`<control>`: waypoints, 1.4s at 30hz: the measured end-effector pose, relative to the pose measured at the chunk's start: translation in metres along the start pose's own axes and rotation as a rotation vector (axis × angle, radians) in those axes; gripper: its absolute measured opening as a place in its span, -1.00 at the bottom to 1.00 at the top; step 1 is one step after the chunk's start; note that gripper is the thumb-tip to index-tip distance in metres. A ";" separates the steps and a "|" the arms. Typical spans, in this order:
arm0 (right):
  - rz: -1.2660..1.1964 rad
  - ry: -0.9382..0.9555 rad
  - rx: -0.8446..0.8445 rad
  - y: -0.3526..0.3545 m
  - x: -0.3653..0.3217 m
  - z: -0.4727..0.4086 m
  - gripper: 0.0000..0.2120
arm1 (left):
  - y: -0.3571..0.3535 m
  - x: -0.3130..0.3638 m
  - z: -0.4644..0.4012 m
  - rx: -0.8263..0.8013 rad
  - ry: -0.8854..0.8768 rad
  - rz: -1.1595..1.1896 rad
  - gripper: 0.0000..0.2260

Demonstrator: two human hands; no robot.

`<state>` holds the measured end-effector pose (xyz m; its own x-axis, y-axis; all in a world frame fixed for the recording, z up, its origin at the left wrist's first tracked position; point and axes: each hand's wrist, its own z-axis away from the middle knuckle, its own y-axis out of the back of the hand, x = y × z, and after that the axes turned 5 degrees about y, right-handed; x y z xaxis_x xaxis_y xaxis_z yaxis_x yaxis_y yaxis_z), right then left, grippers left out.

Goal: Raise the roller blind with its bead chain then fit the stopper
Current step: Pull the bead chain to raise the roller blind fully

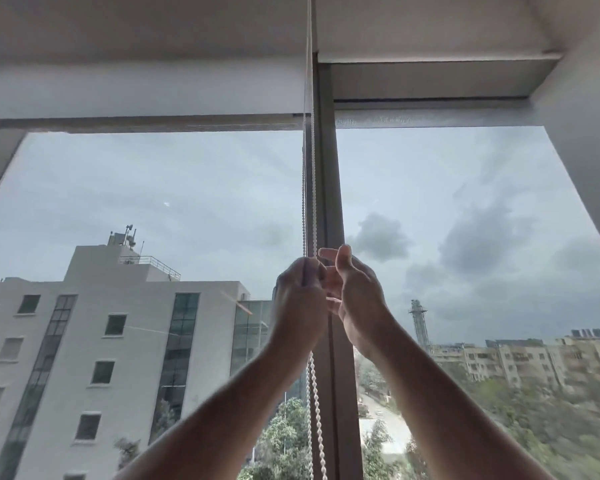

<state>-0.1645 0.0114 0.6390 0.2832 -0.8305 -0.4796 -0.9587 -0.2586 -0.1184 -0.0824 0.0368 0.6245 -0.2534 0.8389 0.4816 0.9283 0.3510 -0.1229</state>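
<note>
My left hand (300, 289) grips the bead chain (309, 202) running up from it to the roller blind (146, 95) high above, right hand (352, 292) slack-fingered just beside; risk: chain slips, blind drops (no stopper visible).

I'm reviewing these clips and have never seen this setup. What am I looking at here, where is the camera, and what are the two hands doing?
There is no machine: a person wears one wide-angle camera on the head, looking up at a window. The left hand grips the white bead chain that hangs beside the window frame post. The right hand is open next to it, holding nothing. The roller blind is already near the top, its bottom bar above the glass. No stopper is visible.
</note>
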 end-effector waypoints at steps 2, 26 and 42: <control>-0.021 0.000 0.030 -0.005 -0.012 -0.013 -0.65 | 0.001 -0.007 0.009 0.012 -0.070 -0.021 -0.67; 0.304 0.383 0.262 -0.020 -0.033 -0.015 -0.60 | 0.035 -0.012 -0.024 -0.133 -0.038 -0.068 -0.48; 0.304 0.466 0.088 -0.022 -0.005 0.027 -0.54 | -0.003 0.069 -0.052 -0.237 0.133 0.336 -0.73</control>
<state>-0.1457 0.0342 0.6206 -0.0439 -0.9965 -0.0710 -0.9919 0.0519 -0.1163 -0.0882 0.0720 0.7031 0.0967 0.8238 0.5585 0.9940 -0.0512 -0.0966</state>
